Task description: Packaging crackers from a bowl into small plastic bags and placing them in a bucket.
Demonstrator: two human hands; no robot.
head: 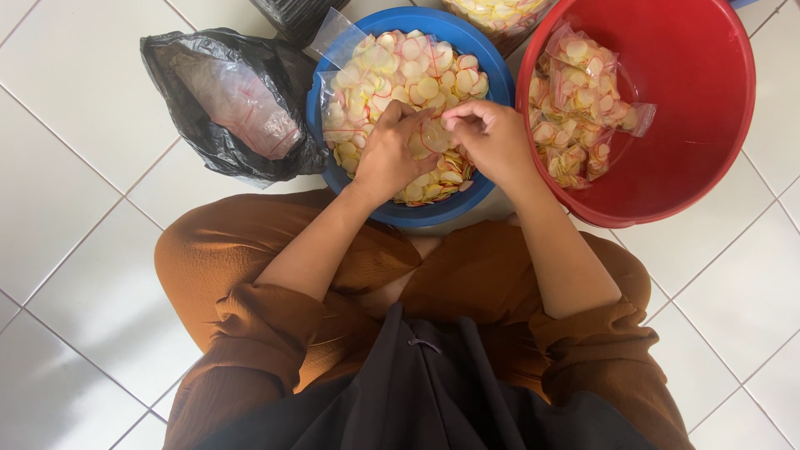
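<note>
Your left hand [390, 154] and right hand [492, 137] pinch one clear bag [435, 135] together over the blue bowl [321, 108], so stray crackers [400, 71] land inside.

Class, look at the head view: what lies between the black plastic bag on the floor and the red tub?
In the head view, the blue basin of pale crackers lies between the black bag and red tub, with both hands over it.

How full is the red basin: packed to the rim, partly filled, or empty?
Partly filled. The red basin holds only a few clear bags of chips along its left side; the rest of its floor shows bare.
</note>
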